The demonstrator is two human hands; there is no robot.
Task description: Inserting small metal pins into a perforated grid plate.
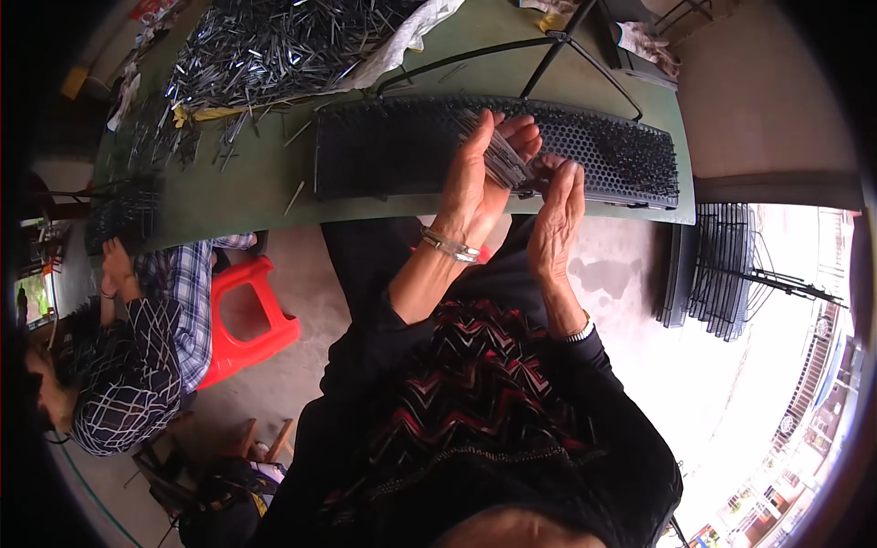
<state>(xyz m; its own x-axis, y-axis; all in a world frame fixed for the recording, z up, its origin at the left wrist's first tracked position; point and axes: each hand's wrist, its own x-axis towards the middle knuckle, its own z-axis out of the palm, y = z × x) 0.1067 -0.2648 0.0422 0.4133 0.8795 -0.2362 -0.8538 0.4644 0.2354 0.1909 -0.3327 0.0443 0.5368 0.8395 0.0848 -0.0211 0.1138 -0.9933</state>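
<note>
A bundle of thin grey and dark strips (504, 163) lies across my left hand (470, 183), palm up, the thumb pressing over it. My right hand (559, 219) is at the bundle's lower end, thumb and fingers drawn together; whatever they pinch is too small to make out. Beneath both hands, a long black perforated tray (571, 146) lies along the table's near edge. Short dark pieces (635, 160) stand crowded in its right end. Open round holes show in the middle, while its left part looks solid dark.
A big heap of dark strips (274, 46) rests on a white sack (402, 46) on the green table (247, 187). A black metal stand (553, 38) rises behind the tray. At left, a co-worker (128, 365) sits near a red stool (247, 320). Black racks (722, 269) stack at right.
</note>
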